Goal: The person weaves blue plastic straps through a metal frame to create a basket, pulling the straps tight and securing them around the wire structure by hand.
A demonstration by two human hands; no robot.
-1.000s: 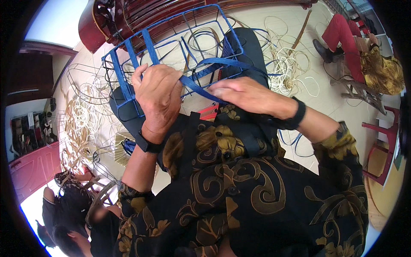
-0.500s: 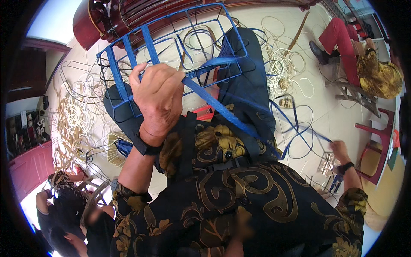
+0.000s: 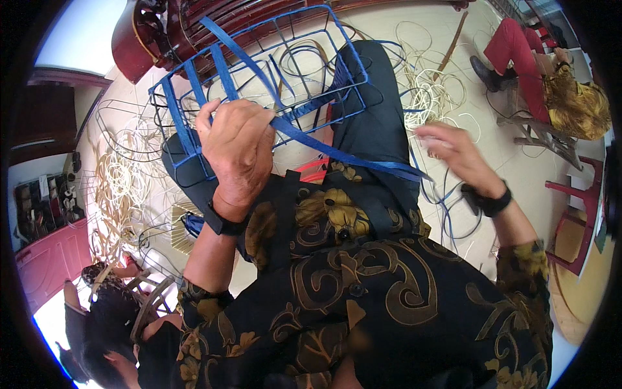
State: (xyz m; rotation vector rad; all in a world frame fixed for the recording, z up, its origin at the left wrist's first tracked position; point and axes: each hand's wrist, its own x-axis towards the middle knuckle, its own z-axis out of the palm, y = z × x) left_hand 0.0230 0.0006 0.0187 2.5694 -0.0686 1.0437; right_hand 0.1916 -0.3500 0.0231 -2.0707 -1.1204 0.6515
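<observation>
A blue wire basket frame rests tilted on my lap, partly wound with blue flat strips. My left hand is shut on the frame's near rim, pinning a long blue strip that runs right across my dark trousers. My right hand, with a black wristband, hovers blurred just past the strip's right end, fingers apart and nothing visibly in it. A red object shows under the frame on my lap.
Pale cane coils and loose blue strips lie on the tiled floor. Bare wire frames sit at left. One person in red trousers sits at upper right, another at lower left. A red chair stands at right.
My right hand left the strip beside my left hand, swung far out to the lower right, and has come back up to the right of my lap. My left hand stayed on the frame.
</observation>
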